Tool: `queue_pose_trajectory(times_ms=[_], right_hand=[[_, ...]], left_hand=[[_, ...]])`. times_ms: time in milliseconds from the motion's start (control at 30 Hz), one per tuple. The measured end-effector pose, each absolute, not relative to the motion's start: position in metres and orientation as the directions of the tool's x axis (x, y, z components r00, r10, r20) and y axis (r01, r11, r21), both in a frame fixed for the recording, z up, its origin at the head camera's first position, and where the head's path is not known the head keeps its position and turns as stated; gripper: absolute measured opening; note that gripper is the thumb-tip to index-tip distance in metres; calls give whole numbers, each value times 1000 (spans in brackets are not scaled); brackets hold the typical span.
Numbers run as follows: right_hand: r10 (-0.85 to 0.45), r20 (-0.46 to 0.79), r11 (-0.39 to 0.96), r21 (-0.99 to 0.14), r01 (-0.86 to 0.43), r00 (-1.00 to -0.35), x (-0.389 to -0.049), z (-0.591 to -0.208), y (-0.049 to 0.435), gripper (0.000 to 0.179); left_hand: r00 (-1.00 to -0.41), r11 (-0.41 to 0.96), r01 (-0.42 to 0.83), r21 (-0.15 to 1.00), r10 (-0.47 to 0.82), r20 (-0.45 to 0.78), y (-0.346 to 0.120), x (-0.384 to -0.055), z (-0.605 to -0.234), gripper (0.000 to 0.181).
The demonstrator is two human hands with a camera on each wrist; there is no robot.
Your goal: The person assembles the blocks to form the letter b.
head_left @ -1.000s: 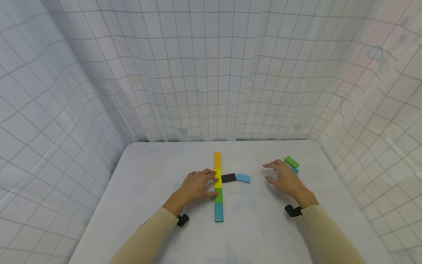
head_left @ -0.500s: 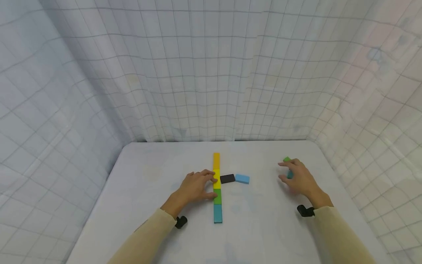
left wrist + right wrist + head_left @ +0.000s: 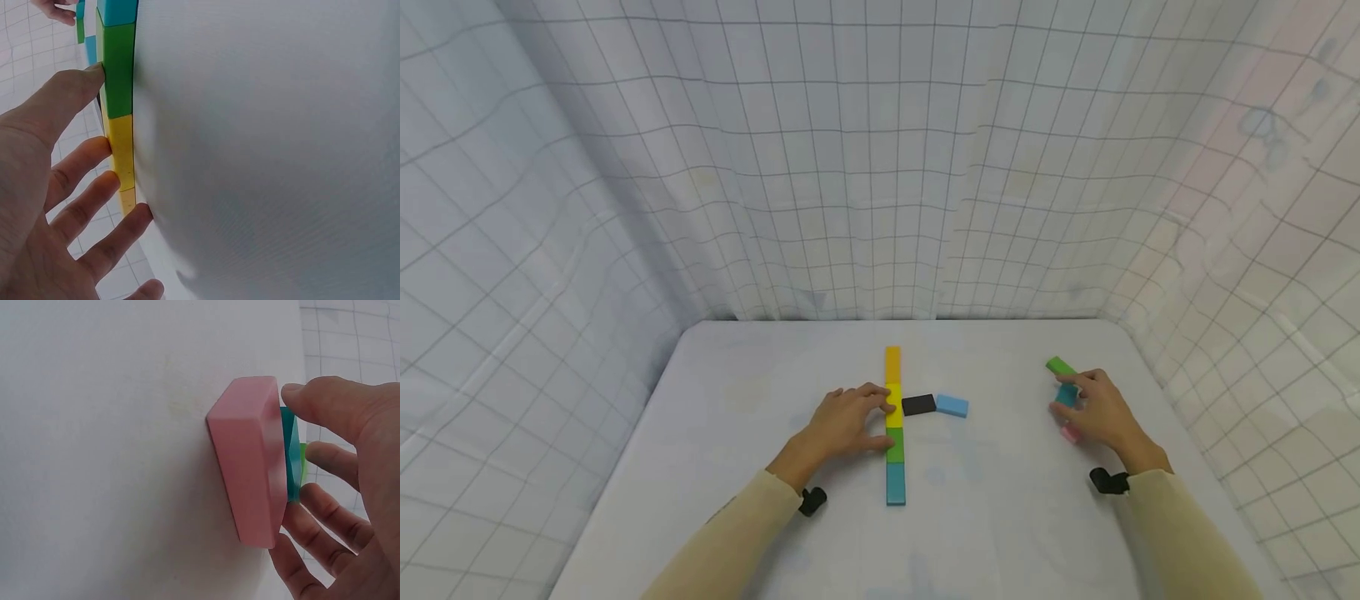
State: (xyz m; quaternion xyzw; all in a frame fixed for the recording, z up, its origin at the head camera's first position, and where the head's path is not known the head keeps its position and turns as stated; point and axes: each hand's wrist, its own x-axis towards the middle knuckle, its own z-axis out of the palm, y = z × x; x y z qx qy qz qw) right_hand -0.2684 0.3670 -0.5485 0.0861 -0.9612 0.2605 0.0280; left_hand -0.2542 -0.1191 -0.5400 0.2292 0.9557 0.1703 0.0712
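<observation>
My left hand (image 3: 847, 423) rests along a straight row of blocks. Its thumb is at the green block (image 3: 117, 72), and two fingertips touch the yellow block (image 3: 122, 153). The row has an orange-yellow block (image 3: 892, 364) at its far end and a teal block (image 3: 896, 484) at the near end. On the right, my right hand (image 3: 1103, 414) spreads its thumb and fingers around another teal block (image 3: 1067, 395), which lies on the table. A pink block (image 3: 244, 462) lies just nearer, partly under the hand. A light green block (image 3: 1060, 366) sits beyond the fingertips.
A black block (image 3: 919, 405) sits against the row's right side, and a light blue block (image 3: 952, 406) continues from it. The white table (image 3: 992, 517) is enclosed by checked curtains (image 3: 880, 208) at the back and sides.
My right hand has moved right, over to the loose blocks, and its fingers now straddle the teal one. The pink block shows more clearly. My left hand has stayed at the row.
</observation>
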Motion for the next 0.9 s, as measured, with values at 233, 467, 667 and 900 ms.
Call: queue_pose_trajectory(times_ms=[233, 467, 667, 900], right_hand=[[-136, 86, 837, -523, -161, -987, -269, -551, 367, 54], [-134, 68, 830, -537, -150, -989, -268, -551, 366, 52], [-151, 75, 831, -530, -168, -986, -269, -553, 366, 50], [-181, 86, 827, -525, -199, -980, -268, -553, 363, 52]], left_hand=[[-886, 841, 409, 355, 459, -65, -119, -256, -542, 57], [-887, 842, 407, 353, 457, -69, -119, -256, -542, 57], [-890, 844, 395, 363, 449, -76, -118, -253, -538, 55], [-891, 846, 391, 362, 446, -80, -118, -253, -537, 56]])
